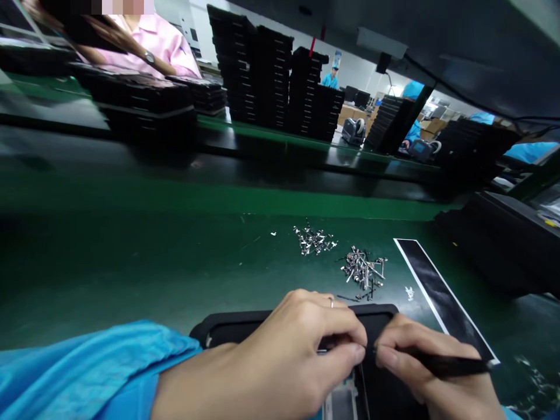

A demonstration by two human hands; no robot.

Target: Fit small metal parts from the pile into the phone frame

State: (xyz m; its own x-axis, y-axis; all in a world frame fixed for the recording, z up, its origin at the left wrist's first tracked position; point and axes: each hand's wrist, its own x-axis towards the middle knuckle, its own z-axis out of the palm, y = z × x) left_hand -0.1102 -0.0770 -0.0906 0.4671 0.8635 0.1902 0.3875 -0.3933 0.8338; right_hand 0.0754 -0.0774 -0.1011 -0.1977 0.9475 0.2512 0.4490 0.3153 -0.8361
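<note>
Your left hand is curled narrow, thumb and fingers pinched on a small silver part that is partly hidden by your fingers, right over a black rectangular frame. Your right hand grips a slim black tool like a pen, its tip meeting the work just beside your left fingertips. The frame lies on the green desk directly below both hands, with a silver-grey inner piece showing at the bottom edge of the view. A blue sleeve covers your left forearm up to the wrist. Ahead of your hands lie two loose piles of small metal parts, and a long black strip with a white border lies at a slant just to the right of them. Farther off, tall stacks of black trays stand on the far side of the desk, and a co-worker in a pink top sits beyond them at the upper left.
</note>
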